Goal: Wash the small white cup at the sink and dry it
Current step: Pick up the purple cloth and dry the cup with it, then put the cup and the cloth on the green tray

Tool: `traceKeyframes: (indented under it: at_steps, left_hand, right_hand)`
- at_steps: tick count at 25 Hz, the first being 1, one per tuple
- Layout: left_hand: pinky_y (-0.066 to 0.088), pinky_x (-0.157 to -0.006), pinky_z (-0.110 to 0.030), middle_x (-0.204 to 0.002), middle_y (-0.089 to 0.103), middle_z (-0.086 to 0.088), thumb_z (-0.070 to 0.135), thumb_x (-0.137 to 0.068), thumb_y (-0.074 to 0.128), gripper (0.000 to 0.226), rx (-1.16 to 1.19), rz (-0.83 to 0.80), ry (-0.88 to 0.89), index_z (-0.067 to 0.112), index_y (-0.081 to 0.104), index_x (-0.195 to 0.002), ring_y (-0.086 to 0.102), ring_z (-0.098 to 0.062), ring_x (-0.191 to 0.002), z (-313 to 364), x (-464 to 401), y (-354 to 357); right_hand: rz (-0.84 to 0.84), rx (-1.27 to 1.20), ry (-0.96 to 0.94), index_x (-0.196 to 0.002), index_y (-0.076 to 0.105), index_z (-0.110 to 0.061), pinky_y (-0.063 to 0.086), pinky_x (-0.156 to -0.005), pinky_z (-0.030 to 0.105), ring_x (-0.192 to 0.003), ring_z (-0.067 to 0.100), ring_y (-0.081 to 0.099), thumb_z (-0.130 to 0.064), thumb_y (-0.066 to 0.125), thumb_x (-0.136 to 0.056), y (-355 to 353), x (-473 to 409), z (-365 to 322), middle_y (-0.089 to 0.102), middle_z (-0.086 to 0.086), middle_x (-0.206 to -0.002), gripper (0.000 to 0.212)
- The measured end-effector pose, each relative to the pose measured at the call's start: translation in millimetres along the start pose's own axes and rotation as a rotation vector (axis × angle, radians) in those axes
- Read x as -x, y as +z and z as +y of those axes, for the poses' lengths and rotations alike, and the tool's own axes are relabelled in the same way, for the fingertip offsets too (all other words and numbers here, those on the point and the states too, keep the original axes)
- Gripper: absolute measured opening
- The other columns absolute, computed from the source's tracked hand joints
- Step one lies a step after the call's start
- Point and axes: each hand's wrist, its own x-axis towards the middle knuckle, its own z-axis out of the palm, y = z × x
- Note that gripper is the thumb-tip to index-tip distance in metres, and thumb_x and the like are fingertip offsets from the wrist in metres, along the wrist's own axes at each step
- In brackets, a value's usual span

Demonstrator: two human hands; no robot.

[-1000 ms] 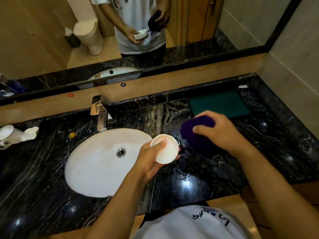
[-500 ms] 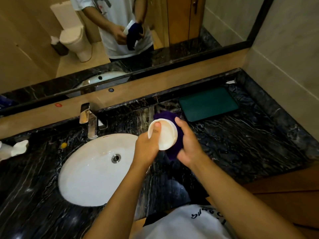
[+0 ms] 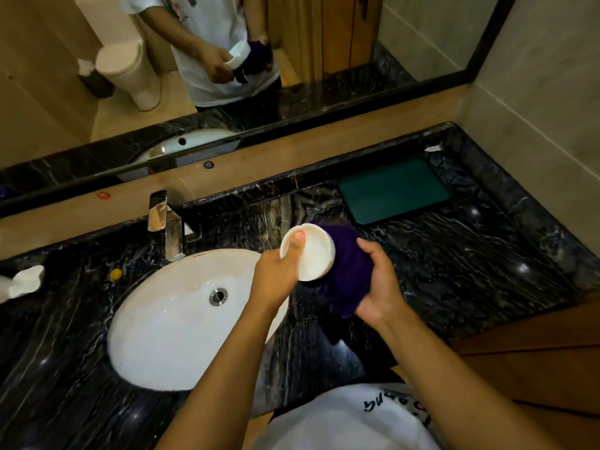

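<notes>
Open counter to the right, crowded edge to the left

Bare counter (image 3: 454, 271) lies between the hands and the green mat (image 3: 393, 190) (which sits against the back ledge); the basin (image 3: 168, 329) is open, with the tap (image 3: 168, 228) standing at its rear and white crockery (image 3: 22, 284) at the far left edge.

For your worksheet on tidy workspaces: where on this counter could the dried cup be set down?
Bare counter lies right of the purple cloth, in front of the green mat. A narrower strip lies between faucet and mat. Left of the sink, white items crowd the edge.
</notes>
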Motion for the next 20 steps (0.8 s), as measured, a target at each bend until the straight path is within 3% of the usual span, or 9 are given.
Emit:
traceKeyframes:
  at_steps: [2,4,7,9,12,15,17,20]
  left_hand:
    - [0.036,-0.040,-0.021,-0.067,0.060,0.001,0.080,-0.083,0.049,0.064,0.181,-0.076,-0.099,0.018,0.066,-0.088,0.052,-0.011,-0.050,-2.5,-5.7,-1.0]
    - [0.040,-0.042,-0.025,-0.071,0.067,-0.006,0.074,-0.086,0.053,0.066,0.354,-0.176,-0.139,0.011,0.068,-0.103,0.059,-0.017,-0.050,-6.7,-14.8,5.4]
    - [0.060,-0.059,-0.039,-0.108,0.073,-0.013,0.048,-0.097,0.060,0.035,0.605,-0.284,-0.165,0.017,0.067,-0.111,0.073,-0.032,-0.093,-5.3,-31.3,31.9]
    - [0.063,-0.064,-0.044,-0.116,0.068,-0.014,0.032,-0.101,0.059,0.022,0.691,-0.321,-0.215,0.015,0.065,-0.113,0.069,-0.035,-0.102,0.3,-42.9,56.0]
    - [0.062,-0.059,-0.040,-0.118,0.065,-0.018,0.015,-0.102,0.053,0.019,0.753,-0.361,-0.264,0.010,0.061,-0.118,0.069,-0.037,-0.099,13.4,-66.1,93.1]
    - [0.062,-0.060,-0.040,-0.123,0.062,-0.020,0.001,-0.094,0.048,0.027,0.754,-0.328,-0.286,0.014,0.062,-0.112,0.065,-0.041,-0.108,33.4,-98.2,129.9]
    - [0.062,-0.061,-0.038,-0.123,0.062,-0.021,-0.003,-0.092,0.049,0.025,0.706,-0.284,-0.268,0.011,0.062,-0.108,0.066,-0.041,-0.107,44.5,-121.0,153.8]
    - [0.063,-0.063,-0.037,-0.125,0.062,-0.025,-0.006,-0.092,0.057,0.019,0.570,-0.214,-0.238,0.003,0.064,-0.107,0.068,-0.038,-0.102,55.1,-157.0,191.2]
  right_hand:
    - [0.002,-0.053,-0.033,-0.122,0.073,-0.007,0.057,-0.095,0.048,-0.112,0.034,0.070,-0.036,0.070,-0.077,-8.8,5.5,-5.9,0.070,0.020,-0.128,0.054]
    - [0.044,-0.092,-0.088,-0.113,0.078,-0.011,0.060,-0.086,0.045,-0.101,0.031,0.074,-0.038,0.072,-0.075,-18.3,11.8,-14.4,0.076,0.015,-0.116,0.047]
    - [0.147,-0.113,-0.169,-0.102,0.082,-0.015,0.062,-0.077,0.041,-0.087,0.028,0.076,-0.040,0.067,-0.079,-31.2,16.8,-37.4,0.079,0.010,-0.102,0.037]
    - [0.209,-0.097,-0.178,-0.107,0.079,-0.010,0.060,-0.088,0.044,-0.097,0.030,0.074,-0.035,0.058,-0.088,-37.1,11.4,-59.2,0.077,0.014,-0.110,0.038]
    - [0.281,-0.101,-0.167,-0.118,0.067,0.003,0.043,-0.111,0.050,-0.111,0.037,0.064,-0.026,0.040,-0.093,-53.8,-16.1,-95.9,0.070,0.025,-0.113,0.047]
    - [0.315,-0.080,-0.171,-0.112,0.063,0.002,0.046,-0.107,0.050,-0.106,0.036,0.062,-0.015,0.040,-0.092,-75.1,-52.7,-135.9,0.066,0.025,-0.105,0.034]
    - [0.375,0.165,-0.233,-0.108,0.066,-0.011,0.057,-0.088,0.044,-0.094,0.028,0.069,-0.009,0.050,-0.093,-92.7,-79.2,-161.9,0.070,0.016,-0.105,0.022]
    - [0.478,0.798,-0.380,-0.115,0.062,-0.030,0.057,-0.083,0.022,-0.098,0.011,0.066,-0.015,0.068,-0.089,-119.3,-123.6,-202.1,0.065,-0.003,-0.116,0.031]
